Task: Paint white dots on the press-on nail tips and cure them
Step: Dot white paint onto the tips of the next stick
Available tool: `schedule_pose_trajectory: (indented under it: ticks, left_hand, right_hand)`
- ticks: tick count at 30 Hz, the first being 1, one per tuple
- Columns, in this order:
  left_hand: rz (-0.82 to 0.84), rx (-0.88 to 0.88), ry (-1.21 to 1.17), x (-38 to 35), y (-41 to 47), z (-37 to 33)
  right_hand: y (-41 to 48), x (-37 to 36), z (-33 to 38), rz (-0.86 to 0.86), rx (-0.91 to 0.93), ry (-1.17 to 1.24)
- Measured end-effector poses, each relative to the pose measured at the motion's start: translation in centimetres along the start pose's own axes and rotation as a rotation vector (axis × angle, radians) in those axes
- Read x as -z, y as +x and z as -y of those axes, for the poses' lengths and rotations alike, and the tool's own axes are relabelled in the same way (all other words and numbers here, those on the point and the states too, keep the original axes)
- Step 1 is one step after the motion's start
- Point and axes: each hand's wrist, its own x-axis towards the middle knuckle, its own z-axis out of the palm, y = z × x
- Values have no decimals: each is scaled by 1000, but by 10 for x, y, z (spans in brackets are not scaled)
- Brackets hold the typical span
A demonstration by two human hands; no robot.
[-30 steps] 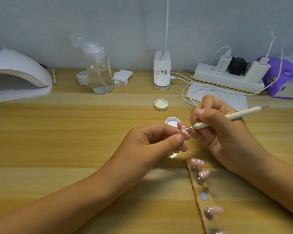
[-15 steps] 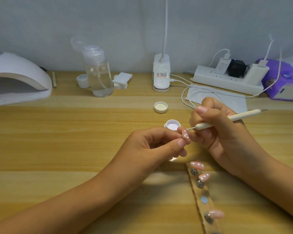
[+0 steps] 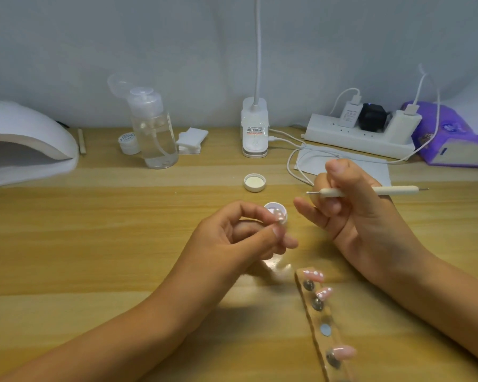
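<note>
My left hand (image 3: pixel 240 238) pinches a pink nail tip (image 3: pixel 279 216) between thumb and forefinger, just in front of the small open pot of white paint (image 3: pixel 271 207). My right hand (image 3: pixel 353 213) holds a white dotting pen (image 3: pixel 370 191), its metal tip pointing left and lifted clear of the nail tip. A clear holder strip (image 3: pixel 319 321) lies at the lower right. On it sit two pink tips with white dots (image 3: pixel 313 275) (image 3: pixel 324 293) and a plain pink tip (image 3: pixel 344 352). The white curing lamp (image 3: pixel 25 142) stands at the far left.
The pot's lid (image 3: pixel 254 182) lies behind the paint pot. Along the back stand a clear pump bottle (image 3: pixel 153 130), a small jar (image 3: pixel 128 143), cotton pads (image 3: pixel 191 139), a desk lamp base (image 3: pixel 255 130), a power strip (image 3: pixel 362 132) with cables, a purple tissue pack (image 3: pixel 453 136).
My right hand has lifted the pen up and to the right, away from the nail tip. My left hand has moved slightly left with the tip, so the two hands are apart.
</note>
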Motion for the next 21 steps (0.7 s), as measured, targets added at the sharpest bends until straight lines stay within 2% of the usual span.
schedule_pose_trajectory:
  ticks: [4,8,11,16,21]
  left_hand:
    - [37,-191,35,-4,-10,-6]
    - [170,-428,339,-8,-23,-9]
    - [273,-474,516,-8,-23,-7]
    - [226,-657,938,-10,-23,3]
    - [269,-728,1023,-12,-23,7]
  right_hand:
    - [3,2,2,-85,-20,25]
    - [5,5,1,-109,-33,30]
    - [6,6,1,-97,-46,2]
    - [6,6,1,-100,-57,7]
    - [6,4,1,-97,-58,12]
